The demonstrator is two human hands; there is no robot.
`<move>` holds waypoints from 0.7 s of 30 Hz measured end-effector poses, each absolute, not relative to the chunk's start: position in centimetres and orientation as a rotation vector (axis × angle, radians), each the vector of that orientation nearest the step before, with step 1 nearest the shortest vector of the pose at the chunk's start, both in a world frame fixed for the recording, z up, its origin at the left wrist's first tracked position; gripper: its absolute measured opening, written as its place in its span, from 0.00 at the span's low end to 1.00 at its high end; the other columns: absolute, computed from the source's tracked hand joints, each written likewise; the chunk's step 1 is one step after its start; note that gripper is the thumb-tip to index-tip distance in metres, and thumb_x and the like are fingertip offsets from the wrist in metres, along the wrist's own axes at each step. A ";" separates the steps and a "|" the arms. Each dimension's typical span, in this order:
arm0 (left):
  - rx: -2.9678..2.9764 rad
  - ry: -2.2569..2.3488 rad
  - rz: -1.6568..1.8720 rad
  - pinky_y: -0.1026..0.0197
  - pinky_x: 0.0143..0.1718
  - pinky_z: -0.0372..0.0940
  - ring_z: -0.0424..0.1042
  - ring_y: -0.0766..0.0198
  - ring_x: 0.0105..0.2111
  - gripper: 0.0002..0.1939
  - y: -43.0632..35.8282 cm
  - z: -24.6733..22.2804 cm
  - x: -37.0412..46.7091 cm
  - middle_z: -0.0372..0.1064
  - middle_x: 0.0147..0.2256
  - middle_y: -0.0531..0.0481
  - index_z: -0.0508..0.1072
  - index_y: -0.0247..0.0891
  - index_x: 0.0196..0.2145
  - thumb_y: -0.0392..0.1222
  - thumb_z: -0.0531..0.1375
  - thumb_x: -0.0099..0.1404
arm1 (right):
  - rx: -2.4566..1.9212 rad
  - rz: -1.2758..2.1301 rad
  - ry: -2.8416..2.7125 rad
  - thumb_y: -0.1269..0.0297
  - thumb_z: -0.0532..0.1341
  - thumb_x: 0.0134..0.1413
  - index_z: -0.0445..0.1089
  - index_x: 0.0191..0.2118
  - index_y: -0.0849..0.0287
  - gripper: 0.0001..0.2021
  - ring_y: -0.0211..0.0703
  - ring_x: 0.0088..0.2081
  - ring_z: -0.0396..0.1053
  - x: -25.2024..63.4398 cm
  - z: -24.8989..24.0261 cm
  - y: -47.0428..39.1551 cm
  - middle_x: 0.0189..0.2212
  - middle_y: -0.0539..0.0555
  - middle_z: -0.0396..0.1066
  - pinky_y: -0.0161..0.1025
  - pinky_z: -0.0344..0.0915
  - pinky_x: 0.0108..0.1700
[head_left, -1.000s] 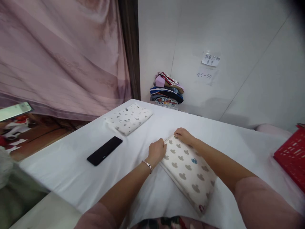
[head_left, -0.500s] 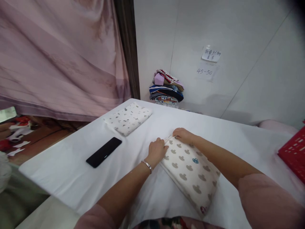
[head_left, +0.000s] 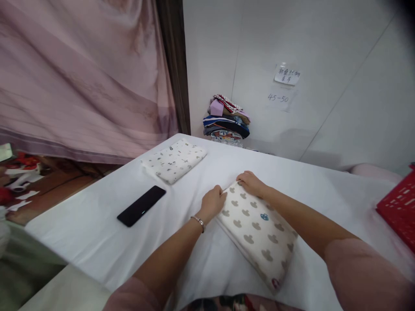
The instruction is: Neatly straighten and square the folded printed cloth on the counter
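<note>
A folded white cloth (head_left: 254, 229) with beige apple-like shapes lies in front of me on the white-covered table (head_left: 207, 259). It bears one small blue motif and a dark red one at its near corner. My left hand (head_left: 212, 202), a bracelet on the wrist, is closed on the cloth's far left corner. Along the far edge, my right hand (head_left: 251, 183) grips the same cloth, its fingers curled over the fold. The fingertips of both hands are partly hidden.
A second folded cloth (head_left: 175, 160) with small grey prints lies at the far left, a black phone (head_left: 142, 206) nearer. Stacked fabrics (head_left: 227, 119) stand beyond the table by the wall. A red plastic basket (head_left: 398, 207) is at the right. A pink curtain (head_left: 87, 82) hangs at left.
Both hands keep hold of the cloth's far edge. The left fingers have closed more tightly at the corner, and the right hand has shifted very slightly away from me.
</note>
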State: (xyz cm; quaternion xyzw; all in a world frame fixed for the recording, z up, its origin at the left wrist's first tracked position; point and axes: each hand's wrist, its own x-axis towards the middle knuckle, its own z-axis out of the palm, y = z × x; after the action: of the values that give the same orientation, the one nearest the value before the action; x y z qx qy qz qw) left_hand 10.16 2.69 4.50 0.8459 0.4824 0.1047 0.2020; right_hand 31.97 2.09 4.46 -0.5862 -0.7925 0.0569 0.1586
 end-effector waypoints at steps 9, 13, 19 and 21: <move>2.412 1.466 0.285 0.58 0.34 0.58 0.69 0.58 0.35 0.11 2.7 3.5 10.6 0.70 0.37 0.45 0.62 0.39 0.41 0.41 0.43 0.68 | -1.725 0.213 -2.152 0.72 0.54 0.53 0.70 0.36 0.57 0.09 0.43 0.41 0.65 31.6 2.6 3.3 0.36 0.53 0.73 0.43 0.55 0.50; 2.627 1.360 0.396 0.54 0.44 0.58 0.65 0.56 0.46 0.13 2.0 4.3 10.8 0.66 0.45 0.42 0.63 0.37 0.45 0.35 0.47 0.64 | -1.720 0.222 -2.154 0.71 0.55 0.53 0.70 0.40 0.57 0.10 0.44 0.44 0.66 31.9 2.0 3.4 0.39 0.54 0.72 0.44 0.57 0.50; 2.747 1.021 0.391 0.51 0.58 0.47 0.52 0.57 0.58 0.21 0.5 2.9 10.9 0.54 0.59 0.44 0.58 0.38 0.57 0.44 0.46 0.67 | -1.903 0.111 -2.016 0.62 0.57 0.53 0.62 0.54 0.56 0.21 0.50 0.60 0.53 32.0 2.4 3.0 0.58 0.58 0.59 0.51 0.48 0.58; 2.714 1.058 0.349 0.52 0.58 0.48 0.51 0.57 0.59 0.23 0.4 2.3 10.8 0.52 0.60 0.44 0.57 0.36 0.58 0.45 0.45 0.68 | -2.026 0.047 -1.900 0.57 0.55 0.55 0.55 0.59 0.58 0.26 0.52 0.63 0.45 31.9 2.6 2.0 0.62 0.59 0.50 0.52 0.45 0.59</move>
State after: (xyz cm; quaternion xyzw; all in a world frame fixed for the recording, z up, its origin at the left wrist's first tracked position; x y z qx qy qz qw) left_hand 10.83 0.38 2.28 0.9201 0.3588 0.1183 0.1035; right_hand 31.87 2.00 2.64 -0.7173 -0.6727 0.0167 0.1805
